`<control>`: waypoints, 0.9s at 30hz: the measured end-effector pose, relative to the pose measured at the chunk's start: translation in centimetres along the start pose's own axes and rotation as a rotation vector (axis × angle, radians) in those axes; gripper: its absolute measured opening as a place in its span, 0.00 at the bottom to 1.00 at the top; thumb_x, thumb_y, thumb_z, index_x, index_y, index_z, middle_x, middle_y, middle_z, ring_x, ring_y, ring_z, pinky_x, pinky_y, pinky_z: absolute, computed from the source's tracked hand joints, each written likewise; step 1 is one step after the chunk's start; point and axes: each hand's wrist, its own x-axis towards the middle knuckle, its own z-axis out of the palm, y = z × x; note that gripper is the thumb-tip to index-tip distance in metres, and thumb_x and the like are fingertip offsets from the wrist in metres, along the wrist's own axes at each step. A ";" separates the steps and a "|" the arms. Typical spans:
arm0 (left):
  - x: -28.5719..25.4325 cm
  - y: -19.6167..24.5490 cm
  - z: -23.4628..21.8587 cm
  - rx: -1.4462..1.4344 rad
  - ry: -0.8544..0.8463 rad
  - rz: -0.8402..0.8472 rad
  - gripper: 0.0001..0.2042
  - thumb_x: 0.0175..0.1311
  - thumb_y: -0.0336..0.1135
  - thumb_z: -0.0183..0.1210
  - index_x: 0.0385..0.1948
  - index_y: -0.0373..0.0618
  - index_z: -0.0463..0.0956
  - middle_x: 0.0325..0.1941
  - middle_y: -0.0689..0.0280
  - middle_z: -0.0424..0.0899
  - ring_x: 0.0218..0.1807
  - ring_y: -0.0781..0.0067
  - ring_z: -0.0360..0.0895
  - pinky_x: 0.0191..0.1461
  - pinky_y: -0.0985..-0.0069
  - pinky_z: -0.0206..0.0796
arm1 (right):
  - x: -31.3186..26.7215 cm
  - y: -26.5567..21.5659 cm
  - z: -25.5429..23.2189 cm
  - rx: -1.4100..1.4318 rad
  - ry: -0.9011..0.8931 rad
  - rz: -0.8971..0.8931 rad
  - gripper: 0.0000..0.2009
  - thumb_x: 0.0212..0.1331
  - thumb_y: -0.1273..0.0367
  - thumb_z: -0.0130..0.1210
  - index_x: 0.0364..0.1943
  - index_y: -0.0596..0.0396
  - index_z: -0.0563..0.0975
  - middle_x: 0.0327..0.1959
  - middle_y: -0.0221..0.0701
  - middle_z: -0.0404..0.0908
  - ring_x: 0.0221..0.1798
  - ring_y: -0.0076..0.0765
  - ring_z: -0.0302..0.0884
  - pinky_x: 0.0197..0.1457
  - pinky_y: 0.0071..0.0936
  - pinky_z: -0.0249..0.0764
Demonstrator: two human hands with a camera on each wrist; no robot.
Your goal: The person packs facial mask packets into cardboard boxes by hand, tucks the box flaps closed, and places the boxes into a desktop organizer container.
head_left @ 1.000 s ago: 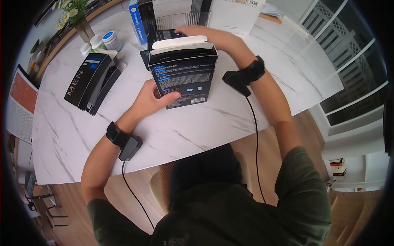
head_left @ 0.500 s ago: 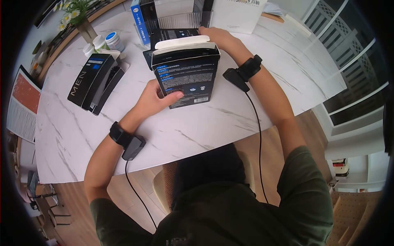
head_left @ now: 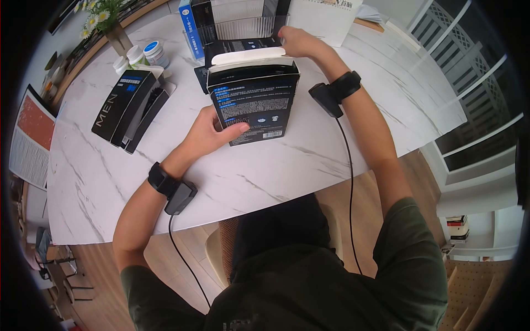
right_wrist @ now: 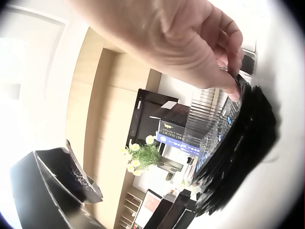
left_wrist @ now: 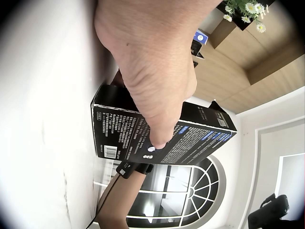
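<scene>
Across the white marbled worktop [head_left: 243, 179], the left hand [head_left: 205, 133] grips an open-topped black box [head_left: 256, 99] (I'd hold it steady, mouth up), while the right hand [head_left: 305, 43] pinches stacked black packets [right_wrist: 245, 138] behind it.

Black box [head_left: 254, 102] printed white and blue, grey-veined white tabletop [head_left: 265, 176], dark green shirt [head_left: 331, 287]

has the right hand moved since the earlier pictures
Yes, to the right: in the head view, the right hand has shifted toward the right end of the clear holder.
</scene>
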 end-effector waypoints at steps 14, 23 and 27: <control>0.1 -0.4 -0.1 0.033 0.004 0.037 0.18 0.54 0.33 0.64 0.45 0.37 0.72 0.42 0.63 0.80 0.42 0.78 0.75 0.49 0.79 0.66 | -4.1 -4.2 -11.3 0.539 0.310 0.032 0.09 0.55 0.70 0.52 0.29 0.65 0.76 0.19 0.32 0.75 0.19 0.25 0.72 0.19 0.24 0.71; 0.1 -0.2 0.0 0.040 0.014 0.046 0.17 0.55 0.33 0.63 0.45 0.37 0.73 0.40 0.64 0.81 0.38 0.80 0.75 0.44 0.81 0.68 | -6.2 -7.0 -14.3 0.850 0.886 -0.288 0.07 0.60 0.71 0.52 0.38 0.62 0.75 0.27 0.26 0.76 0.22 0.14 0.70 0.15 0.11 0.65; 0.2 -0.3 0.0 0.047 -0.001 0.049 0.17 0.55 0.33 0.63 0.45 0.37 0.73 0.39 0.64 0.81 0.38 0.80 0.75 0.43 0.81 0.69 | -7.2 -8.0 -14.7 0.874 0.940 -0.374 0.08 0.61 0.70 0.52 0.38 0.61 0.75 0.27 0.26 0.76 0.23 0.14 0.70 0.15 0.11 0.65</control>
